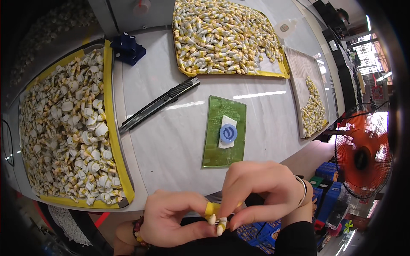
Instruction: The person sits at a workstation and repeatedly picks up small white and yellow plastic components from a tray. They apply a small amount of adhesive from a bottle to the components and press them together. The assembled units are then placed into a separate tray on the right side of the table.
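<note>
Close to my body, below the table's near edge, my two hands meet fingertip to fingertip. My left hand point(173, 219) is closed, pinching a small white, yellow and peach piece point(221, 227) between thumb and forefinger; a yellow band point(211, 208) wraps that forefinger. From the other side my right hand point(265, 190) curls in, its thumb and forefinger closed on the same spot. A second peach-tipped bit point(212, 219) shows between the fingers; whether it is part of the same piece I cannot tell. Fingers cover much of what is held.
A yellow-edged tray point(119, 162) of white-and-yellow pieces fills the left. Another tray point(256, 76) of slender pieces lies at the back, with a smaller one point(299, 85) to its right. A utility knife point(160, 104), a green plate point(213, 153) bearing a blue disc point(228, 133), and an orange fan point(362, 158) are around.
</note>
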Available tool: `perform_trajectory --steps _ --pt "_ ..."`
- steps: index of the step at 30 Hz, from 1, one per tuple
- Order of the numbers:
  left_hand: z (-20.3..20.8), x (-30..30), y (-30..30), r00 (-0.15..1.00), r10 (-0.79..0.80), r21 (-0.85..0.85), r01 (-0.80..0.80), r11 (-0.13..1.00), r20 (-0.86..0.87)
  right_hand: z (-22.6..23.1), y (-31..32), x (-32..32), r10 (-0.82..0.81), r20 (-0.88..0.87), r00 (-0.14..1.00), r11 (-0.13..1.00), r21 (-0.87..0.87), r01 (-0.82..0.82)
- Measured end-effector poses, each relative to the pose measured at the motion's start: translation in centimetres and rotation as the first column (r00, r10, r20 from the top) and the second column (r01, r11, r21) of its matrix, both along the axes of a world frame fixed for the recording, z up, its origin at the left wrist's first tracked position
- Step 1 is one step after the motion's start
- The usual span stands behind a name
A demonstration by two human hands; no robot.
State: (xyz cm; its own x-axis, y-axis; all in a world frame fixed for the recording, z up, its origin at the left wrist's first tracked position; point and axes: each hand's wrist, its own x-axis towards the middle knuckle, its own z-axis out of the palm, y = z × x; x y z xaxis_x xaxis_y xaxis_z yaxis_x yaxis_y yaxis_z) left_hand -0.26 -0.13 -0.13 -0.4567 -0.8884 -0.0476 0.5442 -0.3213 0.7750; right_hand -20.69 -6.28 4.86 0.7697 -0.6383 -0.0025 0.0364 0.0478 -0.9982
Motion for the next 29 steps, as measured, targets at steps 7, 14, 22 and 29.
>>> perform_trajectory --steps 7,14,22,29 --pt "0.1 -0.1 -0.1 0.999 -0.05 0.027 0.051 0.998 -0.017 0.0 -0.1 -0.1 -0.012 0.027 1.0 1.0 -0.02 0.012" --pt "0.9 0.2 -0.5 0.979 -0.029 -0.129 0.056 0.99 0.202 1.2 0.3 0.5 -0.093 -0.153 0.984 0.991 -0.114 0.076" --pt "7.8 10.4 -1.1 -0.132 0.758 -0.761 0.043 0.648 0.638 1.4 1.7 -0.6 -0.256 -0.131 0.958 0.927 -0.315 0.205" --pt "14.5 18.1 4.0 -0.107 0.964 -0.969 0.032 0.247 0.242 -0.2 1.5 -1.9 -0.327 -0.054 0.944 0.894 -0.341 0.29"
